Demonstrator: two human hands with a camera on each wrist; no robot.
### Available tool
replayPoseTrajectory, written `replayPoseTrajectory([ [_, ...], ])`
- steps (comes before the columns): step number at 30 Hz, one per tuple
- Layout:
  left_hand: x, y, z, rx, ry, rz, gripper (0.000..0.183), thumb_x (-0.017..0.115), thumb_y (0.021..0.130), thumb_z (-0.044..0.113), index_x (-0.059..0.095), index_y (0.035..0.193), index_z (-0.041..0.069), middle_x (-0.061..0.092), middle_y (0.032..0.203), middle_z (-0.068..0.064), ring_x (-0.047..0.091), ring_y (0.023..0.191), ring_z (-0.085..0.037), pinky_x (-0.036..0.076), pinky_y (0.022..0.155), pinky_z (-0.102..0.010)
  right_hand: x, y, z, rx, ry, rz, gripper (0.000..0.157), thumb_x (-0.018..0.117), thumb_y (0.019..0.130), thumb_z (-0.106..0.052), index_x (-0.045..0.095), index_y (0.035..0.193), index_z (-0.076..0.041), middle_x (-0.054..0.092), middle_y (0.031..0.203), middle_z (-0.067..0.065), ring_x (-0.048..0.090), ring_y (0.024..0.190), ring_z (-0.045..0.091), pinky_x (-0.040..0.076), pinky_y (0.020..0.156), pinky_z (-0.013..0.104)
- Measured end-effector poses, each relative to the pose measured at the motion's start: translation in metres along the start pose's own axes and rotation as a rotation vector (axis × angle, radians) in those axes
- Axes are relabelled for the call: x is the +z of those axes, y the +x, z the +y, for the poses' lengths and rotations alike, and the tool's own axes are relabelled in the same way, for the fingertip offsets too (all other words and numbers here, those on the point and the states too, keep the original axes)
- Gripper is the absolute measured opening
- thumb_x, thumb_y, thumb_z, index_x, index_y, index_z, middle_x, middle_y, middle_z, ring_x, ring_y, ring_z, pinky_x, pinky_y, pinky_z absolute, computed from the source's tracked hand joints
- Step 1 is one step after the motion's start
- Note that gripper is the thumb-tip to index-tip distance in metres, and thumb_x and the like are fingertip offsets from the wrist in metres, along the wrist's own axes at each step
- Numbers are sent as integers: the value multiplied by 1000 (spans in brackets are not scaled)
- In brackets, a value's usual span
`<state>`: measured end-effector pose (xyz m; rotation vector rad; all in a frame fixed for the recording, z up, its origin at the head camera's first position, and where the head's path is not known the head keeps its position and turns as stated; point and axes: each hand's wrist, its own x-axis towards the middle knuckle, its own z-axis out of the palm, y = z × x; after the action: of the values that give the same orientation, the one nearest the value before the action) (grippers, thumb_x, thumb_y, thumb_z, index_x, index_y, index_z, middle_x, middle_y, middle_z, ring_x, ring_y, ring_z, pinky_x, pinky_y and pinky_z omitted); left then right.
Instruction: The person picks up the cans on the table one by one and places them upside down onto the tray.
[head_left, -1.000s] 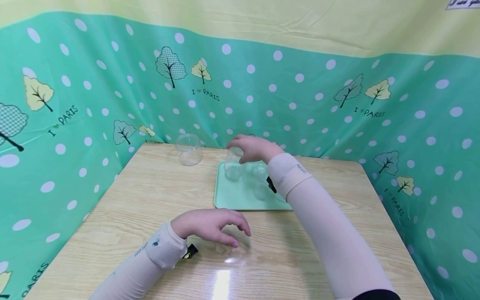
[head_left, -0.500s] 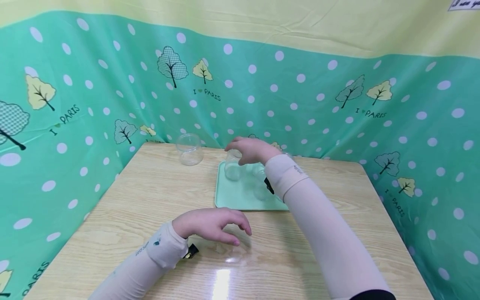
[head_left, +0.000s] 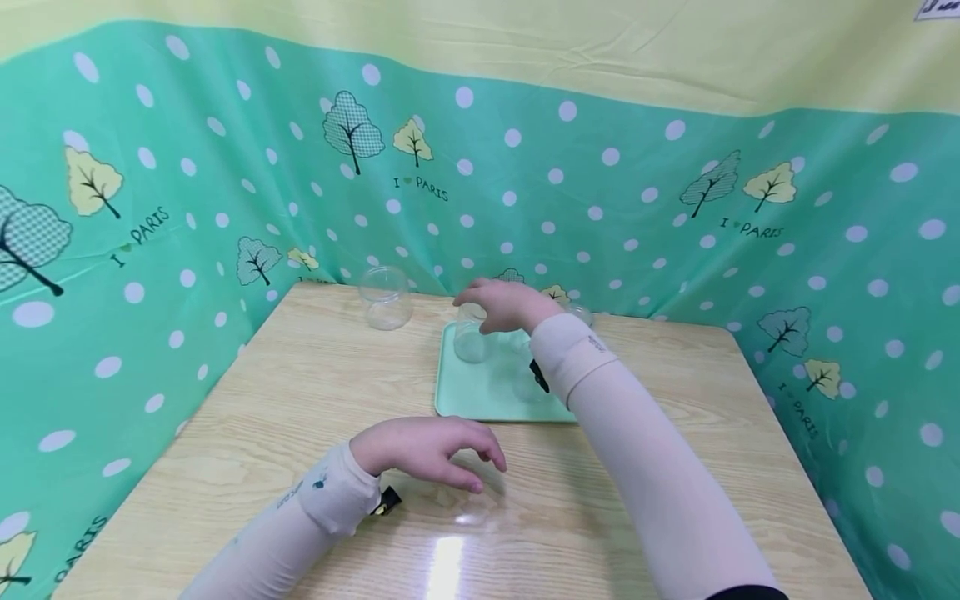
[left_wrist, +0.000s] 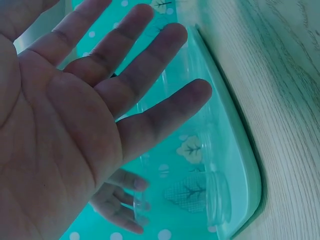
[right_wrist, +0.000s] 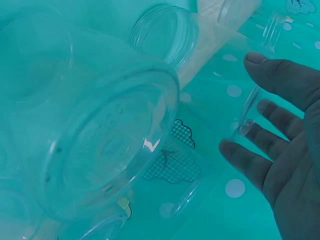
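Note:
My right hand (head_left: 506, 306) reaches over a clear jar (head_left: 471, 342) standing on a pale green tray (head_left: 457, 400). Thumb and fingers straddle the jar's upper end, and its threaded mouth (right_wrist: 165, 37) faces down onto the tray. In the left wrist view, the jar's ringed neck (left_wrist: 217, 197) meets the tray, with my right hand (left_wrist: 117, 202) at the other end. My left hand (head_left: 427, 450) hovers over the table in front of the tray, fingers loosely spread and holding nothing. Its palm (left_wrist: 60, 140) fills much of the left wrist view.
A wide clear jar (head_left: 386, 300) stands at the table's back left. Another clear jar (right_wrist: 110, 145) looms large in the right wrist view, with several more around it. One clear container (head_left: 579, 315) shows partly behind my right wrist. A dotted green curtain (head_left: 600, 200) surrounds the table.
My right hand has lowered very slightly around the jar's upper end. The jar stays in place on the tray. My left hand holds its pose; the whole view shifts slightly.

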<state>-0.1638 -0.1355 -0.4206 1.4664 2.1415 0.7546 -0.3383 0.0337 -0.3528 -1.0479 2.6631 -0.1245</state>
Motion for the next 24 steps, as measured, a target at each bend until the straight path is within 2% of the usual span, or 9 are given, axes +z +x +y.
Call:
replayPoseTrajectory([
  [12, -2, -2, 2, 9, 4, -5, 34, 69, 100, 29, 66, 129, 13, 67, 127, 0, 62, 120, -15, 51, 106, -33, 1, 8, 0, 1, -24, 2, 64, 72, 94, -13, 50, 151, -33, 40, 159, 1, 44, 142, 24, 48, 108, 44],
  [24, -3, -3, 1, -8, -3, -6, 35, 68, 100, 31, 65, 131, 14, 66, 128, 2, 62, 121, -17, 50, 106, -34, 0, 7, -1, 32, 12, 6, 63, 72, 95, -14, 50, 151, -32, 39, 160, 2, 43, 144, 25, 47, 111, 44],
])
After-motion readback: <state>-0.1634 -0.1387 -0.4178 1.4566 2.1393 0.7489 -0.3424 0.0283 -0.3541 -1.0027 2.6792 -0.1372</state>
